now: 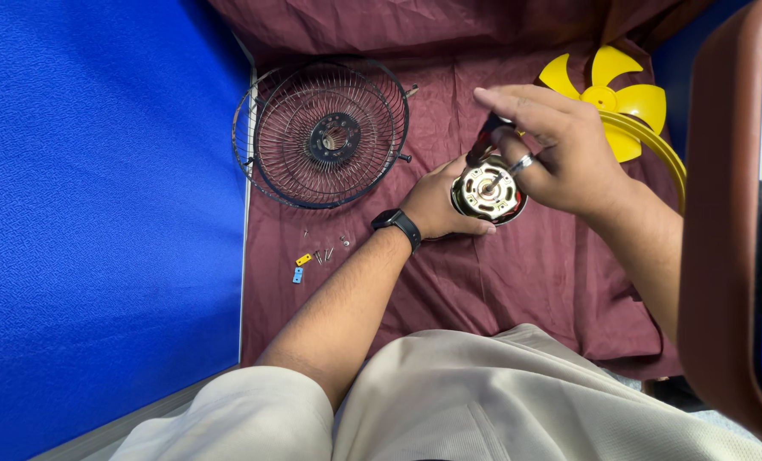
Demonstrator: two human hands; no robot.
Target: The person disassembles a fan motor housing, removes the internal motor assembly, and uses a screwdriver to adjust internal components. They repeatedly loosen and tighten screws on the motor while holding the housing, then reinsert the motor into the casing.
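Nearest the camera, beige trousers (483, 401) fill the bottom edge; both forearms reach out from there over a maroon cloth (500, 282) spread on the table.

Left hand (436, 205): black wristband (397, 225) at the wrist, fingers curled around the lower left side of a round brass-and-silver electric motor with visible windings and a centre shaft (488, 189). Hand is clamped on the motor body, holding it just above the cloth or resting on it; cannot tell which.

Right hand (552, 149): comes in from the right, above the motor and partly covering its upper right edge. A ring shows on one finger. Fingertips are pinched together on a small dark part (490, 132) at the motor's top rim; what that part is cannot be made out.

Left of the forearm, on the cloth: a scatter of small silver screws (330, 250), one small orange rectangular tab (303, 259) and one small blue rectangular tab (297, 275), close together, well apart from the motor.

Farther out, left of the motor: two round dark wire fan guards (321, 132), stacked and slightly offset, a dark hub plate in the centre, rim overlapping the cloth's left edge.

Farther out, right: a yellow plastic fan blade with several lobes (616, 94), behind the right hand, with a yellow curved ring (663, 149) running beside it.

Blue textured surface (99, 213) takes up the whole left side. A brown curved object (722, 239) crowds the right edge, blurred.
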